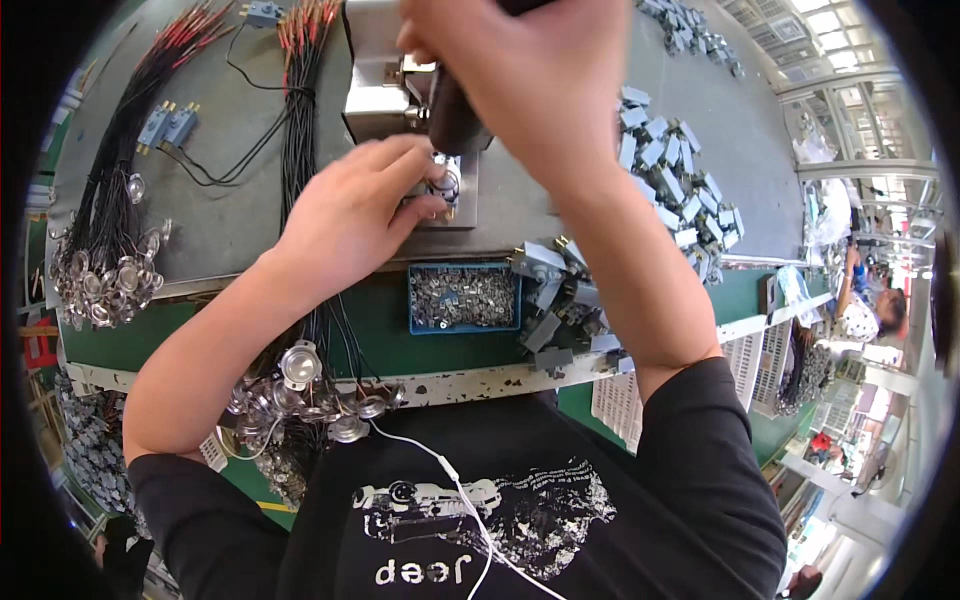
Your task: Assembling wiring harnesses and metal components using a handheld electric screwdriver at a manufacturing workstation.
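Observation:
My left hand (350, 205) reaches over a metal plate (465, 205) on the bench. Its thumb and fingers close around a small round silvery metal part (447, 183) there, partly hidden by the fingers. Above and to the right, my right hand (535, 75) is wrapped around a dark cylindrical tool (460, 115), somewhat blurred by motion. The tool's lower end comes down close to the metal part; I cannot tell whether they touch. Behind the tool stands a silvery metal fixture (380, 100).
A blue tray (465, 330) of tiny metal pieces sits near the bench edge. Grey-blue plastic blocks (680, 180) lie piled at the right, others (550, 290) nearer. Black wire bundles (298, 130) with red ends lie left; round metal caps (115, 280) hang at the left edge.

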Tool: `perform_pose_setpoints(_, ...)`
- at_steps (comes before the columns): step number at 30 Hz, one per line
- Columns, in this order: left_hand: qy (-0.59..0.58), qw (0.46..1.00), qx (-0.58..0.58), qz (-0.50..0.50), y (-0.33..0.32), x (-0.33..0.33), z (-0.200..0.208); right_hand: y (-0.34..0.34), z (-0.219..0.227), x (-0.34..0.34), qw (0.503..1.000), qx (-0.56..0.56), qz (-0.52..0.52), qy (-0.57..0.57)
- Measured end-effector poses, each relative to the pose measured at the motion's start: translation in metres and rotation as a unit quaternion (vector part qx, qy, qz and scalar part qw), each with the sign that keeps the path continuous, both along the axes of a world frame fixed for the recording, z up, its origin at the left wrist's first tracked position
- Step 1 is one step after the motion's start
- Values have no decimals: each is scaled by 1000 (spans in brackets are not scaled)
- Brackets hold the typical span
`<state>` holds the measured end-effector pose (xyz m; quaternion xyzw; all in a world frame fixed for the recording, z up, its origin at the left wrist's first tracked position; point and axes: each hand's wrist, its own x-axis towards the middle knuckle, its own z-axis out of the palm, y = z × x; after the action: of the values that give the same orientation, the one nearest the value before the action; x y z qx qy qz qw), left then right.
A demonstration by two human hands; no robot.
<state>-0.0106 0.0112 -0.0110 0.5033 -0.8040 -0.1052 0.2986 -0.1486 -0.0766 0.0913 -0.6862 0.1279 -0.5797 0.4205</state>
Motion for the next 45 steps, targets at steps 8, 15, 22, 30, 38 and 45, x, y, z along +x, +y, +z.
perform_pose_setpoints(8,-207,915,43,-343,18,-25,2,-2,10,-17,995,48,-75,-41)
perform_pose_setpoints(15,-232,889,50,-391,18,-27,-18,6,39,-15,994,18,-83,-75)
perform_pose_setpoints(22,-99,901,187,-378,14,-26,-9,-49,13,29,905,-314,59,-282)
perform_pose_setpoints(30,-81,892,238,-376,7,-22,-5,-2,8,25,995,53,-73,-31)
perform_pose_setpoints(38,-4,961,88,-263,7,-3,26,11,26,-9,989,143,-36,2)
perform_pose_setpoints(45,-26,998,-8,-62,-4,6,18,17,21,-11,988,87,-85,-93)
